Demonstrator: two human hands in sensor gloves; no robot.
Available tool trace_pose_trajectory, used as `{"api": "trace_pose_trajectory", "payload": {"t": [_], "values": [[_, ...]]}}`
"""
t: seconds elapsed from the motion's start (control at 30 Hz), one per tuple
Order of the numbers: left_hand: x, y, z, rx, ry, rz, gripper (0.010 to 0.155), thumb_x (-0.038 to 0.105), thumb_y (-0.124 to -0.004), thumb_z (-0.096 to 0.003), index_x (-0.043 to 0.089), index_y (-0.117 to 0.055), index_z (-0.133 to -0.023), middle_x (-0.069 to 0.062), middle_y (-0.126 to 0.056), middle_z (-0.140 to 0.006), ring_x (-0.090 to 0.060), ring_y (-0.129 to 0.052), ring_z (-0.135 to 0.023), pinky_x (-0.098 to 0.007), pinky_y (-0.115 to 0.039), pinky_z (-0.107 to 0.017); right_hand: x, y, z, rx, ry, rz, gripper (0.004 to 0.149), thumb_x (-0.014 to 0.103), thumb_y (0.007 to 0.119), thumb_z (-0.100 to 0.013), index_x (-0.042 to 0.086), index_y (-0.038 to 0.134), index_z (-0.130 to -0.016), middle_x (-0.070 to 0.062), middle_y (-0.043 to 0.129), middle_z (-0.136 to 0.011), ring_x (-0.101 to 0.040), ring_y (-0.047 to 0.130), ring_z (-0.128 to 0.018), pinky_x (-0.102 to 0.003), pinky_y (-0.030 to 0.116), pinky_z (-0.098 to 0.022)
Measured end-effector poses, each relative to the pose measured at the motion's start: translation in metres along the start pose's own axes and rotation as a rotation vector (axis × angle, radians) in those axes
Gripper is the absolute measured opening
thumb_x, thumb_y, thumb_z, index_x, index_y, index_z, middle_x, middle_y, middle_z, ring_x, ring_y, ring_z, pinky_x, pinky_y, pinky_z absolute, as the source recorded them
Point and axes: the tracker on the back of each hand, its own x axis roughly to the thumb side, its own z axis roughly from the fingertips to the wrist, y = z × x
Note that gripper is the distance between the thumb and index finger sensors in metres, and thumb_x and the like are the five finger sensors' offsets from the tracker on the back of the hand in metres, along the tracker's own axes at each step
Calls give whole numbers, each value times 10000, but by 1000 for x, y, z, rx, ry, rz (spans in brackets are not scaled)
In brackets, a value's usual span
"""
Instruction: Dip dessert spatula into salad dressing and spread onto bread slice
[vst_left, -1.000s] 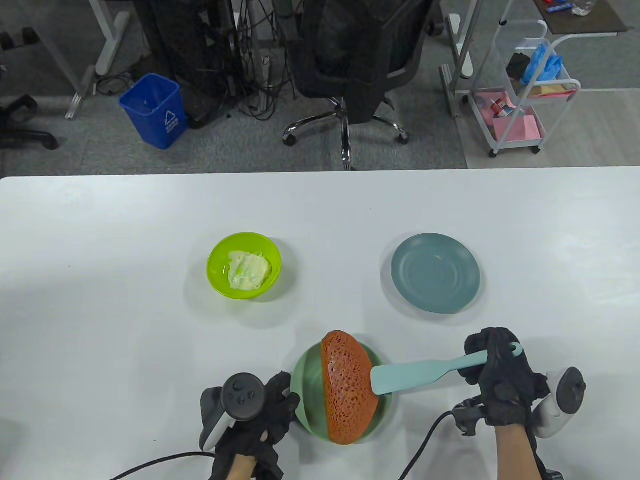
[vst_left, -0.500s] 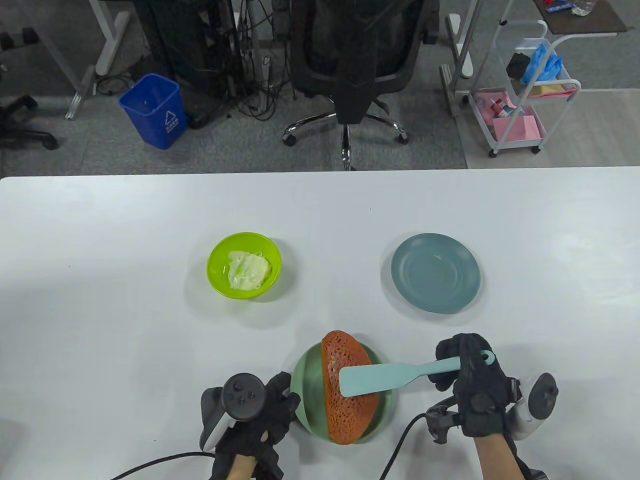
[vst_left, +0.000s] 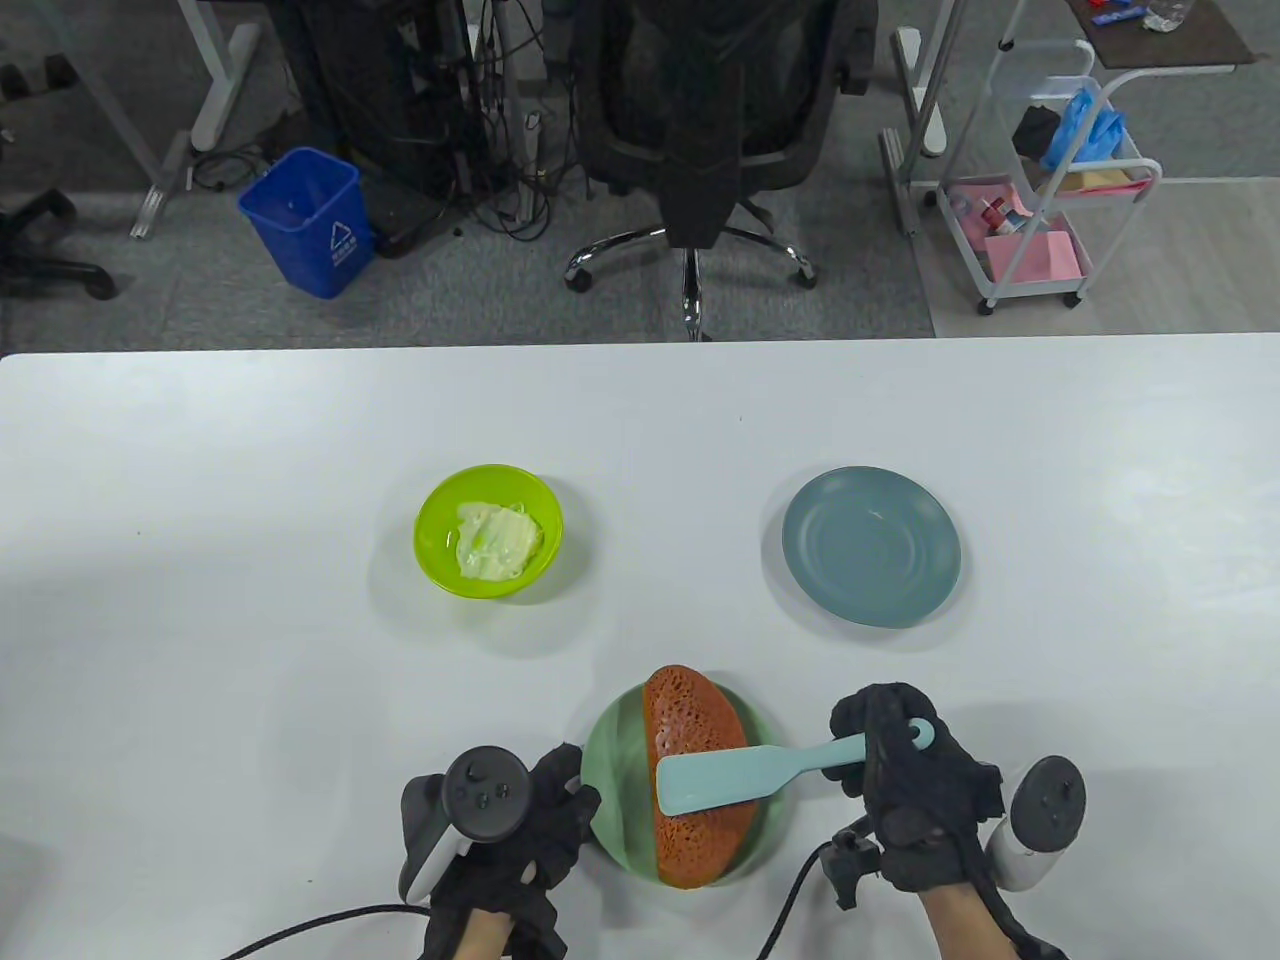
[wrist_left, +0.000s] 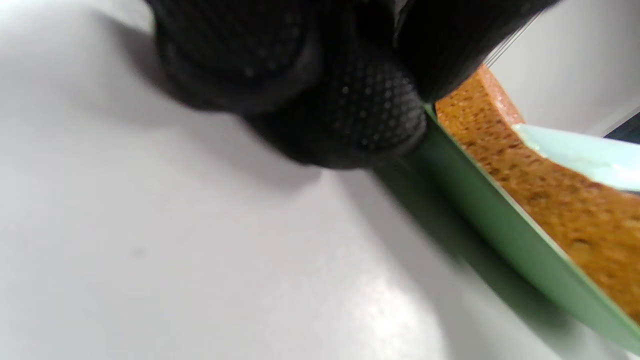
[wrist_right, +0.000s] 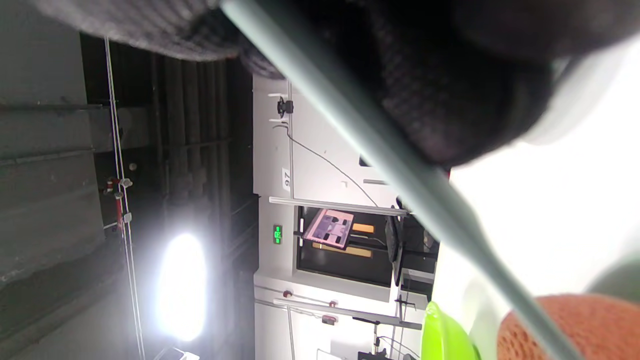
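An orange-brown bread slice (vst_left: 690, 720) lies on a green plate (vst_left: 612, 775) at the table's front. My right hand (vst_left: 885, 750) grips the handle of a pale teal dessert spatula (vst_left: 720, 778); its blade lies flat across the middle of the bread. My left hand (vst_left: 555, 800) rests against the plate's left rim; in the left wrist view a fingertip (wrist_left: 345, 115) touches the plate's rim (wrist_left: 500, 220) beside the bread (wrist_left: 550, 200). A lime bowl (vst_left: 432, 520) of pale salad dressing (vst_left: 495, 540) stands further back on the left. The right wrist view shows the spatula handle (wrist_right: 380, 150) under my fingers.
An empty grey-blue plate (vst_left: 871, 546) stands at the back right of the white table (vst_left: 200, 600). Glove cables trail off the front edge. Beyond the table stand an office chair (vst_left: 700, 120), a blue bin (vst_left: 305, 220) and a white cart (vst_left: 1050, 170).
My right hand has moved left and slightly down, drawing the spatula blade from the bread's right edge across its middle. The left hand, plate and bread have stayed put.
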Motion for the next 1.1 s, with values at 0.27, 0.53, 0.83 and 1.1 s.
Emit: {"api": "trace_pose_trajectory", "payload": {"t": [0.27, 0.53, 0.83, 1.1], "values": [[0, 0, 0, 0, 0, 0, 575, 414, -785, -623, 78, -684, -1079, 54, -1003, -644, -77, -1087, -353, -264, -954, -279, 10, -19, -4, -55, -53, 70, 369, 417, 711, -601, 81, 793, -730, -204, 857, -654, -420, 979, -257, -409, 827, -137], [0, 0, 0, 0, 0, 1, 580, 415, -785, -624, 70, -682, -1079, 55, -1004, -643, -75, -1087, -354, -264, -954, -279, 13, -40, -5, -121, -46, 38, 369, 418, 714, -603, 79, 797, -723, -191, 866, -640, -412, 971, -235, -400, 816, -118], [0, 0, 0, 0, 0, 0, 577, 414, -785, -624, 75, -682, -1079, 55, -1004, -643, -75, -1087, -352, -264, -954, -279, 9, -58, -6, -169, -19, 12, 358, 420, 710, -610, 93, 788, -731, -182, 860, -646, -426, 946, -233, -406, 797, -121], [-1, 0, 0, -3, 5, 12, 578, 420, -784, -624, 82, -683, -1081, 61, -1002, -650, -74, -1086, -360, -264, -953, -282, 8, -55, -4, -197, -33, -25, 359, 443, 704, -604, 115, 796, -721, -159, 874, -626, -395, 962, -208, -377, 812, -101]]}}
